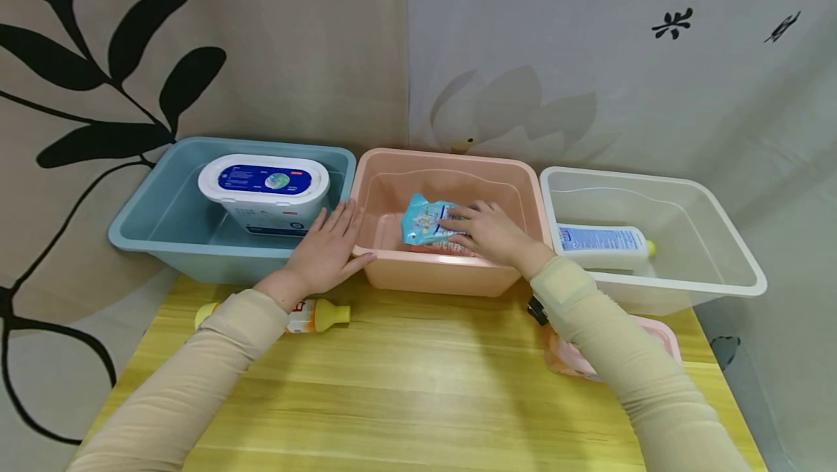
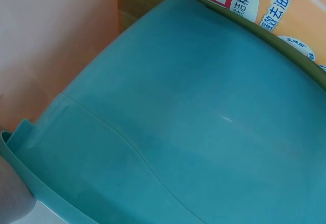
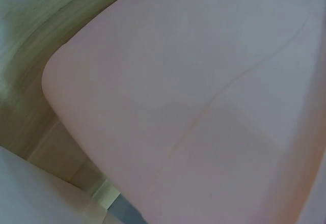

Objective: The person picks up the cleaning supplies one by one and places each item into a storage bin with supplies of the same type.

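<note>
My left hand (image 1: 327, 250) rests with straight fingers across the neighbouring rims of the blue bin (image 1: 131, 245) and the pink bin (image 1: 445, 279). Inside the pink bin, my right hand (image 1: 490, 229) lies over a light-blue printed pouch (image 1: 421, 221), its fingers spread and touching the pouch's right part. A reddish packet (image 1: 445, 247) shows partly beneath the pouch. The left wrist view shows the blue bin's outer wall (image 2: 178, 107) up close; the pink bin's outer wall (image 3: 178, 81) fills most of the right wrist view.
A white lidded tub (image 1: 268, 196) sits in the blue bin. In the white bin (image 1: 706, 287) lies a white bottle (image 1: 598, 245) with a yellow cap. A yellow dish soap bottle (image 1: 323, 315) lies behind my left forearm. My right sleeve partly covers a pink-lidded container (image 1: 660, 334) on the wooden table (image 1: 418, 392).
</note>
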Demonstrator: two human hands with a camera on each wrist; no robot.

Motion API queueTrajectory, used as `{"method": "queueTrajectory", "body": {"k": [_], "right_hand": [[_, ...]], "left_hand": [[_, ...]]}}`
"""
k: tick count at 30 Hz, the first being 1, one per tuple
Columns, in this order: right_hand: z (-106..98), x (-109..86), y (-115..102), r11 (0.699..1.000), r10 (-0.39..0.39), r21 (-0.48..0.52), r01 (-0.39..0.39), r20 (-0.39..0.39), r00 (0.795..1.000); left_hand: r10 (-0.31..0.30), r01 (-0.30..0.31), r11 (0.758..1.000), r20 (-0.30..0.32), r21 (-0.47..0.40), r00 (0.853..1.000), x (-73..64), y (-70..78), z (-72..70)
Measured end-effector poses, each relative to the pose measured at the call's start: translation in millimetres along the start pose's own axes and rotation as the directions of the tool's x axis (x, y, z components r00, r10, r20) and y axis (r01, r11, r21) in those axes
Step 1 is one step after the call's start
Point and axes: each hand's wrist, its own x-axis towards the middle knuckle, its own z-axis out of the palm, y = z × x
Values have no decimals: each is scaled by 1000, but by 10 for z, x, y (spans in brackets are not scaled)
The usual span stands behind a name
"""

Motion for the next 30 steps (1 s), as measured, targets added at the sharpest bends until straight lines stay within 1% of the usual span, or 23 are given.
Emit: {"method": "queueTrajectory", "body": {"k": [3,8,14,19,23,25,27,29,30], "right_hand": [[4,4,11,1000,-8,7,8,-20,1000],[-8,12,24,1000,4,16,-2,-68,998],[-43,-4,12,999,17,29,-15,-68,998],[-93,-77,12,998,31,64,-25,-97,995],[-120,-163,41,998,48,47,-41,-147,988],[-125,-213,68,998,61,43,-54,-178,982],[-136,-272,92,997,70,43,-62,-205,976],[-148,-341,117,997,70,43,-62,-230,971],[-155,-377,128,997,74,43,-66,-239,968]], "left_hand": [[-1,1,1000,0,2,1000,3,-1,5],[-4,4,1000,0,-1,1000,7,-5,16],[-7,7,1000,0,2,1000,8,-10,22],[-6,6,1000,-6,-4,1000,12,1,16],[0,0,1000,-17,-3,1000,9,7,15],[14,-14,1000,-43,5,999,5,1,26],[45,-43,999,-93,26,995,-11,-10,50],[91,-84,995,-164,48,982,-40,-21,70],[116,-108,993,-206,52,972,-58,-28,82]]}}
